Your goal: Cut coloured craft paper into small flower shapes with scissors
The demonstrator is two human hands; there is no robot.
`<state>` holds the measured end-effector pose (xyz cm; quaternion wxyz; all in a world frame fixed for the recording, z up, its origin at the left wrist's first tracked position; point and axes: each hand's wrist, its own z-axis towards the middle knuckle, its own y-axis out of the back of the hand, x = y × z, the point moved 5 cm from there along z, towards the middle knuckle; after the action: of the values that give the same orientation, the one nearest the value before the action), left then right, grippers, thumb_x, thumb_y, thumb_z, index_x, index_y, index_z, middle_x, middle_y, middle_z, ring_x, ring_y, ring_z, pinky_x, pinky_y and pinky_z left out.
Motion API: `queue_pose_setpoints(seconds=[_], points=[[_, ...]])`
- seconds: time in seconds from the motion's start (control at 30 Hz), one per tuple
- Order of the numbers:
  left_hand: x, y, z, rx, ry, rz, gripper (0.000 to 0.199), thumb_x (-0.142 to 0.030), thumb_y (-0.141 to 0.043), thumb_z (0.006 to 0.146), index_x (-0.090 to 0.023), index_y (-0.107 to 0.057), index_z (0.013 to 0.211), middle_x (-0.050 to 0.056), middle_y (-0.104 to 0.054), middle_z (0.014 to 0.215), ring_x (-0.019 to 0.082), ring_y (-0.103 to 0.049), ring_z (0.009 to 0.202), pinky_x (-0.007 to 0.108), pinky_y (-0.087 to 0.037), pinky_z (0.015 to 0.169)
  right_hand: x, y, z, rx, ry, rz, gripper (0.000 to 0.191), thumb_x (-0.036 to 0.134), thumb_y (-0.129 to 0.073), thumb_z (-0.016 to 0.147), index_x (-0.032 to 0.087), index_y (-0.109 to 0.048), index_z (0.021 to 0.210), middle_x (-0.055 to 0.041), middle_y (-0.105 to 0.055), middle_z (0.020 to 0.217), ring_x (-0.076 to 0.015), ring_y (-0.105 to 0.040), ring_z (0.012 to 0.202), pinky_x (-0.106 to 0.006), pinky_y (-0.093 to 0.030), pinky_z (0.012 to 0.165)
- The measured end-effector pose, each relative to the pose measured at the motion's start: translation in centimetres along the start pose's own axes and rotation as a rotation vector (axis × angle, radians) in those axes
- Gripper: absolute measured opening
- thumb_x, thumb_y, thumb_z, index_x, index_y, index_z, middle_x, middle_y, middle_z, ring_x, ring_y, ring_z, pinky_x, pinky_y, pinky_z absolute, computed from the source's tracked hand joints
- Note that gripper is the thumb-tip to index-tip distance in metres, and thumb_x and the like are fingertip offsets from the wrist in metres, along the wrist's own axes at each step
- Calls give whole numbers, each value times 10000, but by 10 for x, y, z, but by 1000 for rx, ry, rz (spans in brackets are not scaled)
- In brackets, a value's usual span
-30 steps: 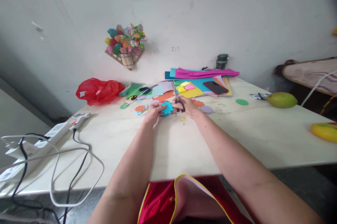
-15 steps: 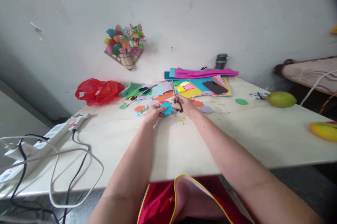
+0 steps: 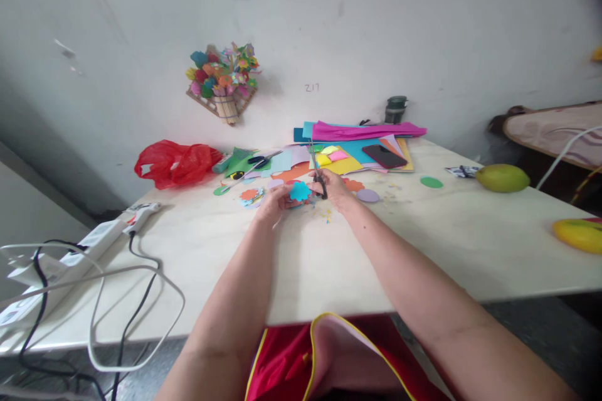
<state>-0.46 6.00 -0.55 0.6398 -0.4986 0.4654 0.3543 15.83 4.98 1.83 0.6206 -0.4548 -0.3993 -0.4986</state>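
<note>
A light-blue paper flower (image 3: pixel 300 191) with a scalloped edge is pinched in my left hand (image 3: pixel 275 202). My right hand (image 3: pixel 332 187) is closed round the dark handles of a pair of scissors (image 3: pixel 314 159), whose blades point up and away from me, beside the flower. Orange cut-outs (image 3: pixel 353 185) and a lilac paper disc (image 3: pixel 368 196) lie just right of that hand. Left of the flower is a small pile of paper flowers, an orange one (image 3: pixel 249 195) on top. Tiny paper scraps (image 3: pixel 328 217) are scattered on the white table (image 3: pixel 320 269).
Coloured sheets (image 3: pixel 357 162) and a phone (image 3: pixel 384 155) lie at the back. A red plastic bag (image 3: pixel 176 164) and a second pair of scissors (image 3: pixel 258 162) are at left. Power strips (image 3: pixel 89 244) with cables occupy the left edge; a green mango (image 3: pixel 503 177) rests at right.
The blue flower has shifted slightly right and up and now lies flatter towards me, its outline showing more fully. The scissors' blades have swung a little to the right.
</note>
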Motion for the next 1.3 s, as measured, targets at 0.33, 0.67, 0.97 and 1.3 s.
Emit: queue_pose_setpoints(seconds=[0.33,0.67,0.97,1.3], points=[[0,-1,-2,15,-13,59,277,-292,-837,513,-145,-631,628,53,-694,675,181,-670,652,308,-542,681,-5,2,3,3,-5,-5,413,290,-794,499,191,-567,830,88,-511,535,-104,-528,504,-224,-409,497],[2,-1,-1,35,-41,92,345,-345,-877,511,-131,-677,692,63,-718,722,182,-676,645,312,-540,679,-2,-2,0,14,-26,1,395,242,-785,493,199,-566,818,81,-542,533,-118,-560,483,-232,-425,490],[-5,-3,-2,26,-113,56,424,-405,-895,489,-127,-664,711,55,-717,723,206,-701,694,326,-555,711,-4,2,-3,55,-73,-26,339,264,-727,549,193,-566,839,35,-623,563,-120,-560,452,-198,-312,392],[-6,0,-1,11,-130,54,422,-419,-887,515,-134,-681,749,52,-727,731,197,-701,678,323,-557,719,-5,-2,-8,187,-137,-78,338,305,-754,586,166,-571,834,6,-638,564,-100,-549,435,-175,-263,357]])
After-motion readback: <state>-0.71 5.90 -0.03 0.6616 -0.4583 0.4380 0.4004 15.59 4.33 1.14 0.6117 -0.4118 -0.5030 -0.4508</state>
